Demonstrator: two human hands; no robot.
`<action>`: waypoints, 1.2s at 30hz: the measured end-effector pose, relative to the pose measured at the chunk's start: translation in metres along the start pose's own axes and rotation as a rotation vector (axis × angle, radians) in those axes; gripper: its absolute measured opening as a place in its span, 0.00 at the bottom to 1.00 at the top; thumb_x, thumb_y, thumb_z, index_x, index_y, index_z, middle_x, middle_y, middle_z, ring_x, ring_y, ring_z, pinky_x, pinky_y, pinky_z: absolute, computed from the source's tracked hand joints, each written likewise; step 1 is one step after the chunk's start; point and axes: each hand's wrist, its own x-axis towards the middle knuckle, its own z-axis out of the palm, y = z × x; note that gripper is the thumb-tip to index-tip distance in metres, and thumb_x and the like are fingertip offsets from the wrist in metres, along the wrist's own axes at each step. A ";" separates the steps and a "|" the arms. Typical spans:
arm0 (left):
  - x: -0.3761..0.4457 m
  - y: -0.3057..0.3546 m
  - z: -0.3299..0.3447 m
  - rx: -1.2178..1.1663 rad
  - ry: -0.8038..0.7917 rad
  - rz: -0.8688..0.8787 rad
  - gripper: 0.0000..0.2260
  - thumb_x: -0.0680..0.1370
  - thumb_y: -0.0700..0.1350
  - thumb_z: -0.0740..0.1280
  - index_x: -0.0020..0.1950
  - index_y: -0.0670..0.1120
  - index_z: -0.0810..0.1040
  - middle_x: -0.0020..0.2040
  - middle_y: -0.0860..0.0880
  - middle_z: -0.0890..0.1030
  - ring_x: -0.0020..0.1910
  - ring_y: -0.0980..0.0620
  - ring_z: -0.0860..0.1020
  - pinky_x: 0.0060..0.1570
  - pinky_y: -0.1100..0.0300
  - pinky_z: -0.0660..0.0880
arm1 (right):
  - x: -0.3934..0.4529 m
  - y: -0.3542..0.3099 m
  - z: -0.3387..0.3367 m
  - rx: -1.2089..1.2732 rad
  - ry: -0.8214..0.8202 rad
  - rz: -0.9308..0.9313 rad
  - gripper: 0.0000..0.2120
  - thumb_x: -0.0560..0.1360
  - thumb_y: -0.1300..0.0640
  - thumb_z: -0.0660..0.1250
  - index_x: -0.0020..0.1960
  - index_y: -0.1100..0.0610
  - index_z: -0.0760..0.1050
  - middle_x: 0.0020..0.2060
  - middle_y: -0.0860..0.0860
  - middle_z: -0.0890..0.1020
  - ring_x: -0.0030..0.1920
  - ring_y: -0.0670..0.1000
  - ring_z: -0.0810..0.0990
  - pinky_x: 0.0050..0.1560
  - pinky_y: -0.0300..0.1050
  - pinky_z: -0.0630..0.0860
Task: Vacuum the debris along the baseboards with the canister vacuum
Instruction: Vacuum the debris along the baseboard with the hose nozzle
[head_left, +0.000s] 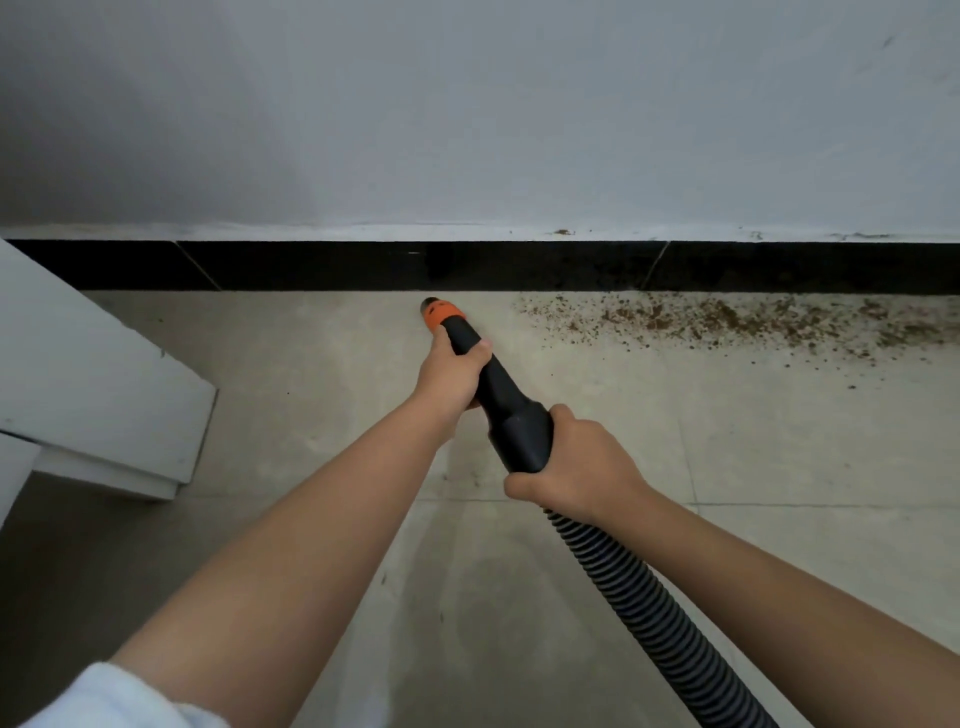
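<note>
A black vacuum nozzle (501, 400) with an orange tip (440, 313) points at the floor just below the black baseboard (363, 266). My left hand (453, 375) grips the nozzle near the orange tip. My right hand (576, 466) holds its wide rear end where the ribbed black hose (649, 618) joins and runs off to the lower right. Brown debris (727, 322) lies scattered along the baseboard to the right of the tip, apart from it. The canister is out of view.
A white furniture piece (93, 384) stands on the left, reaching down to the floor. The pale tiled floor (311, 395) has a few specks. A grey wall (467, 114) rises above the baseboard.
</note>
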 end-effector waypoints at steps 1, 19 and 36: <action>-0.003 0.002 0.006 0.003 -0.003 0.000 0.25 0.80 0.46 0.61 0.75 0.48 0.55 0.67 0.45 0.69 0.60 0.45 0.73 0.58 0.48 0.75 | -0.003 0.003 -0.005 -0.004 0.003 0.006 0.23 0.65 0.46 0.72 0.49 0.55 0.63 0.38 0.46 0.71 0.37 0.48 0.74 0.31 0.41 0.70; -0.058 -0.015 0.079 0.052 -0.059 -0.076 0.29 0.81 0.48 0.57 0.77 0.47 0.45 0.68 0.43 0.69 0.62 0.41 0.73 0.62 0.46 0.72 | -0.068 0.061 -0.040 -0.108 -0.018 0.071 0.21 0.63 0.48 0.73 0.44 0.53 0.63 0.38 0.48 0.74 0.35 0.46 0.74 0.30 0.40 0.68; -0.018 -0.009 -0.013 0.094 0.126 -0.039 0.27 0.82 0.46 0.57 0.77 0.48 0.49 0.69 0.40 0.68 0.63 0.40 0.72 0.59 0.48 0.74 | -0.002 -0.002 0.011 0.001 -0.084 -0.096 0.24 0.64 0.46 0.73 0.50 0.54 0.63 0.40 0.48 0.72 0.40 0.50 0.75 0.35 0.43 0.72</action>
